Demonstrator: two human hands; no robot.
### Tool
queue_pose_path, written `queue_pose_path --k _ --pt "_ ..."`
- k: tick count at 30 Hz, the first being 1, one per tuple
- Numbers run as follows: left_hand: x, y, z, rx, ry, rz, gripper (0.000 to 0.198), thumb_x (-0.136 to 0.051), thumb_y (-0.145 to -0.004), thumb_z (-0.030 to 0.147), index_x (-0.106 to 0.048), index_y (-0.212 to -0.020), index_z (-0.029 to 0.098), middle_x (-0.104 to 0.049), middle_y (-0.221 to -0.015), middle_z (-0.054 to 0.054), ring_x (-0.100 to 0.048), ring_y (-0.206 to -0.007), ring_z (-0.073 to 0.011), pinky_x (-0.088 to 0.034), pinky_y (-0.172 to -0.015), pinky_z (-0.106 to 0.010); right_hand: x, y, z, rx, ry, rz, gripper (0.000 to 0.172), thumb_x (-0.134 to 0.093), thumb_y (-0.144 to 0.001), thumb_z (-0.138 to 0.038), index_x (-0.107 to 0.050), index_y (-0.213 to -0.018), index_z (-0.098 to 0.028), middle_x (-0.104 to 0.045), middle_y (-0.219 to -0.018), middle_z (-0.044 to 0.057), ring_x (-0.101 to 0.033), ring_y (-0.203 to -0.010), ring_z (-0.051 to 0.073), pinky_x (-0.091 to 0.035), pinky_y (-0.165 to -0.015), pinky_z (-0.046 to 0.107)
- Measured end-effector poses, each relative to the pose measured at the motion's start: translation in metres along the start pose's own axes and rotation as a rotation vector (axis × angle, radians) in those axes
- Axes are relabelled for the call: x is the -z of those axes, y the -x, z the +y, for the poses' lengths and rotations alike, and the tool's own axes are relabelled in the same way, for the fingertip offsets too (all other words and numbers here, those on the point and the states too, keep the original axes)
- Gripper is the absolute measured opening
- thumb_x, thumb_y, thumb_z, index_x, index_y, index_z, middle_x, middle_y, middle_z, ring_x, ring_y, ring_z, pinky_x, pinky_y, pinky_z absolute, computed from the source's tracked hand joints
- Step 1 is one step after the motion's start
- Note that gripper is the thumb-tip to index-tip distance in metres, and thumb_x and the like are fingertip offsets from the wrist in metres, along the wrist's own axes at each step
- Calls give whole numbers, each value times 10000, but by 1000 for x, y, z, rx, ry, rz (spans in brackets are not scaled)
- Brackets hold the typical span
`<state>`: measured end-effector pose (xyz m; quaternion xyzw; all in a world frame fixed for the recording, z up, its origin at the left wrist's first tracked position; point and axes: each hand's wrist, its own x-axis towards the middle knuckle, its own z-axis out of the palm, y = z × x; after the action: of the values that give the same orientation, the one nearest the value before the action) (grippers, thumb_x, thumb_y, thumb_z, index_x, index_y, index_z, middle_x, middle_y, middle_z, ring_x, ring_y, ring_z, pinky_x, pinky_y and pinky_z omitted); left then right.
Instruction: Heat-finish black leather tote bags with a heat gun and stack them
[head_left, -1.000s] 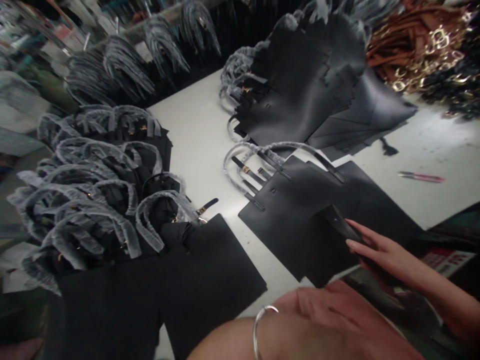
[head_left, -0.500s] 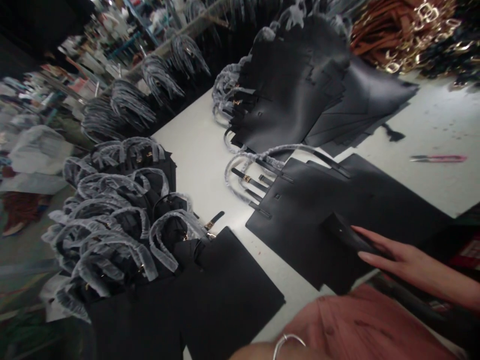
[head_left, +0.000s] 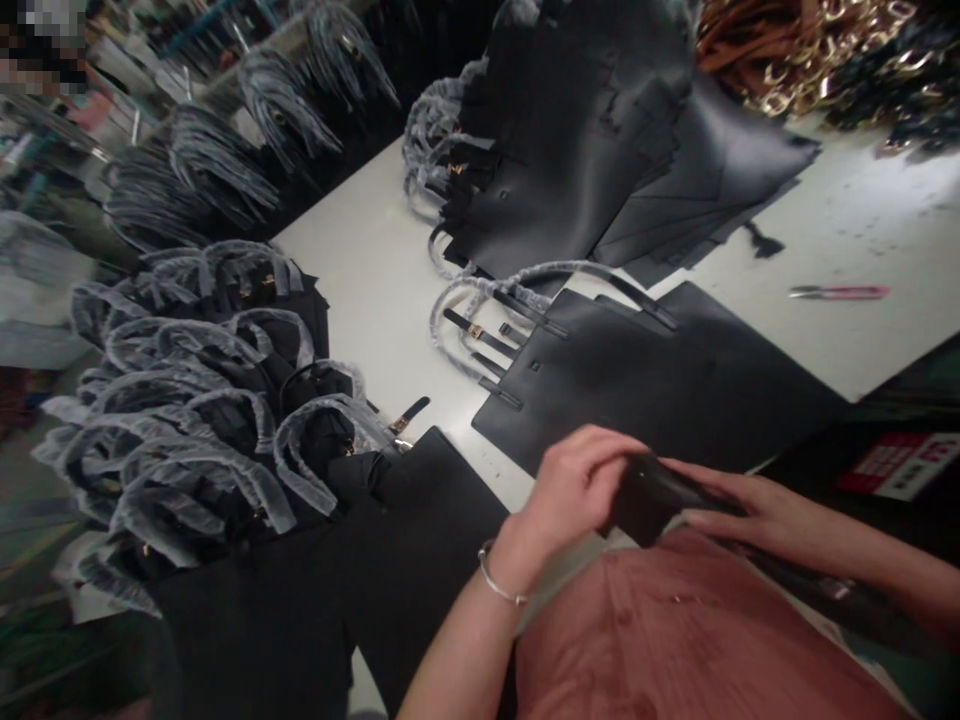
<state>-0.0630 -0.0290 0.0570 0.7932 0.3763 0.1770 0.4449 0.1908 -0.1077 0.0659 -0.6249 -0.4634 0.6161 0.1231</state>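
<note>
A black leather piece [head_left: 645, 495], curved along its length, is held up close to my rust-coloured shirt. My left hand [head_left: 574, 490], with a bangle on its wrist, is closed round its near-left end. Further along to the right, my right hand [head_left: 731, 505] grips the same piece between thumb and fingers. Just beyond my hands lies a flat black leather bag panel [head_left: 600, 375], its handles [head_left: 442, 340] wrapped in clear plastic. A short strap with a gold buckle [head_left: 475, 331] pokes out among those handles.
Black bag parts [head_left: 442, 510] with many wrapped handles [head_left: 247, 480] are heaped at left. More black panels [head_left: 562, 140] are stacked at the back. Pink-handled snips [head_left: 847, 293] and a black tassel-like piece [head_left: 765, 241] lie on the white table [head_left: 367, 270]. Brown straps [head_left: 750, 40] are piled far right.
My left hand has come up from the lower edge and taken hold of the leather piece's end. The piece and my right hand are now lower, nearer my body. The view has shifted slightly.
</note>
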Motion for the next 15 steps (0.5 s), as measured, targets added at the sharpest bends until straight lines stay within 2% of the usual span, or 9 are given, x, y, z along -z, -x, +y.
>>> queue_pose_path --k 3,7,10,13,15 --pt "-10 -8 -25 15 -259 6 343 -470 -932 242 -535 -1269 248 -482 -1364 -81 -401 -1286 -227 -334 -1092 -435 6 10 4 -53 -3 -122 657 -683 -776 -459 -496 -1379 -280 -674 -1217 26 -595 -1127 318 -456 -974 343" --pt "-26 -4 -50 -31 -604 -75 587 -594 -846 480 -428 -1375 287 -232 -1536 -92 -155 -1416 -311 -142 -1134 -570 13 21 6 -123 4 -154 612 -675 -776 -471 -531 -1347 -307 -696 -1161 30 -627 -1053 332 -500 -905 353" --pt "-33 0 -54 -47 -679 -61 611 -533 -856 555 -396 -1397 306 -195 -1551 -81 -136 -1421 -313 -106 -1128 -590 17 26 5 -137 -17 -161 595 -692 -755 -464 -567 -1315 -307 -707 -1135 35 -616 -1067 354 -499 -914 391" --pt "-34 1 -53 -62 -691 -39 591 -516 -864 559 -411 -1389 308 -213 -1546 -77 -148 -1419 -313 -108 -1125 -593 19 28 6 -112 -13 -183 572 -711 -740 -445 -591 -1286 -323 -681 -1195 15 -580 -1127 359 -433 -1003 420" --pt "-34 1 -54 -63 -698 -35 591 -513 -864 563 -412 -1388 310 -216 -1545 -77 -151 -1419 -310 -108 -1125 -588 20 28 6 -97 10 -212 577 -722 -731 -439 -593 -1282 -328 -678 -1202 11 -585 -1118 361 -430 -1007 420"
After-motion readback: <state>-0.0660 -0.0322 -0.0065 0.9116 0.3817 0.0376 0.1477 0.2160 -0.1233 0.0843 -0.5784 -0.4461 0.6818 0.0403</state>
